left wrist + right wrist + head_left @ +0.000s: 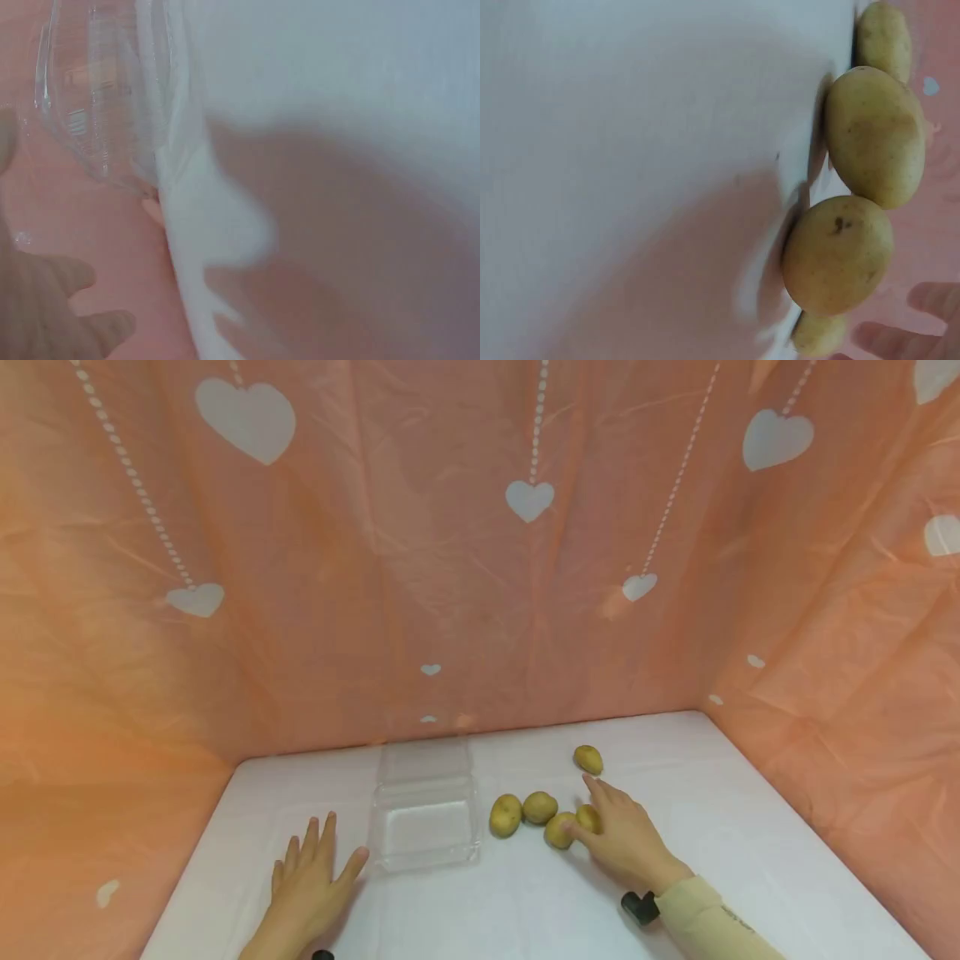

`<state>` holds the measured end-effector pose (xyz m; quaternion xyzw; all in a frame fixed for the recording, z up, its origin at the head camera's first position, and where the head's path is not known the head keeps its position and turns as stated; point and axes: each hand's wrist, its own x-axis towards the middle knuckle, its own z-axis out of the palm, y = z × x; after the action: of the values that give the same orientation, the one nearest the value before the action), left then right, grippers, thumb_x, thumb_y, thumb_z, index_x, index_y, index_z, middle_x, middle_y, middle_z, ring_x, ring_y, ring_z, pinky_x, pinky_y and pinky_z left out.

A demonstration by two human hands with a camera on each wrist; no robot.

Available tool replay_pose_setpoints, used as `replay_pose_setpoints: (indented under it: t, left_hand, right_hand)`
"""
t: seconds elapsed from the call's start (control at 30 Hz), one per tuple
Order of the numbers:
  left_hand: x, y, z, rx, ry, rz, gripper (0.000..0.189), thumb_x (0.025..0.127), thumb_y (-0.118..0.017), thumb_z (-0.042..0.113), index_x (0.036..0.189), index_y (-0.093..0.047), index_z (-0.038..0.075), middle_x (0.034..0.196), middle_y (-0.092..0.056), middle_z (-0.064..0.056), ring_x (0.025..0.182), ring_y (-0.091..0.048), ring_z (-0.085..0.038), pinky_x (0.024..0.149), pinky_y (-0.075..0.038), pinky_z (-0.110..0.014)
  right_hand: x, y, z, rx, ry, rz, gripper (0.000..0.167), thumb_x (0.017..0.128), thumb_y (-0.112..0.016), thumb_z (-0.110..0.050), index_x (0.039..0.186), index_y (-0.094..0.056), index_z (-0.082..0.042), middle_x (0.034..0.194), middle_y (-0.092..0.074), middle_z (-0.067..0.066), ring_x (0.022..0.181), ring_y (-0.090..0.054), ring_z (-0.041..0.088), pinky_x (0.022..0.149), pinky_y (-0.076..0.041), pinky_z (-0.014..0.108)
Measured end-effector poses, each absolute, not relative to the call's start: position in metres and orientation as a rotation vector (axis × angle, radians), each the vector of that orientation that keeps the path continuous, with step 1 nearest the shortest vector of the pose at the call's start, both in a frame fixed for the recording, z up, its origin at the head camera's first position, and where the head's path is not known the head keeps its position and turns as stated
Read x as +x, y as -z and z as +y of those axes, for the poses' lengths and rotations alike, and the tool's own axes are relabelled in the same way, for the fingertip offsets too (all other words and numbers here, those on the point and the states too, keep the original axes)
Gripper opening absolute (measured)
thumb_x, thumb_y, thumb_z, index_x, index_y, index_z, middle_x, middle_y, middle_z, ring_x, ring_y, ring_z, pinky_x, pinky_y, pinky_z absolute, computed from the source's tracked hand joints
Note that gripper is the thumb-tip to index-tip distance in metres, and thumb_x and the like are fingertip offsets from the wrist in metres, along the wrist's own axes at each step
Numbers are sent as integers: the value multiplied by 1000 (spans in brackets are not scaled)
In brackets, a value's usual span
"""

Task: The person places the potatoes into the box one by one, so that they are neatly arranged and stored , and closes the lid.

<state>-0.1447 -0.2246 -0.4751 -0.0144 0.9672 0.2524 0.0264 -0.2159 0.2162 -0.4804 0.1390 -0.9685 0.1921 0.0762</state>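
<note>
In the head view my left hand (311, 881) is held with its fingers spread, left of a clear plastic clamshell box (423, 866), and holds nothing. The box has its lid (423, 760) folded back away from me. To the right of it, several potatoes lie in a loose row, one potato (506, 816) nearest the box and another potato (540, 807) beside it. My right hand (626, 839) reaches over the row's right end, its thumb at a potato (558, 832) and its fingers extended past a partly covered potato (588, 818). The right wrist view shows potatoes (838, 255) close beside the fingers (896, 343).
One more potato (588, 759) sits farther back, just beyond the right fingertips. A white-covered table (525, 910) carries everything. Orange curtains (465, 568) with white hearts stand behind the table and along both sides.
</note>
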Motion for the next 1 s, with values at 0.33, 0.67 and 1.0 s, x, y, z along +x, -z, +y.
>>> replay_pose_setpoints:
  t: [0.33,0.67,1.0]
  left_hand:
    - [-161,485,-211,-3,-1492,2746,80,101,-41,49,154,-4,1,154,-14,-31,139,-18,-48,111,-19,-59]
    - [-179,498,-198,-162,-2170,2054,70,102,-45,34,151,-13,-4,153,-17,-24,138,-20,-34,115,-15,-47]
    - [-171,505,-193,-149,-2117,2117,65,100,-51,22,151,-17,0,152,-21,-29,143,-15,-38,115,-15,-51]
  right_hand:
    - [-228,483,228,243,-1372,-2956,83,91,-53,-60,151,-27,-10,147,-40,20,137,-32,40,111,-23,58]
    - [-240,505,243,196,-1896,-2775,70,89,-68,-40,145,-40,-8,141,-48,12,140,-26,35,113,-17,58]
    - [-231,507,252,182,-2084,-2730,71,85,-74,-28,144,-41,-7,144,-44,13,142,-21,35,113,-13,58]
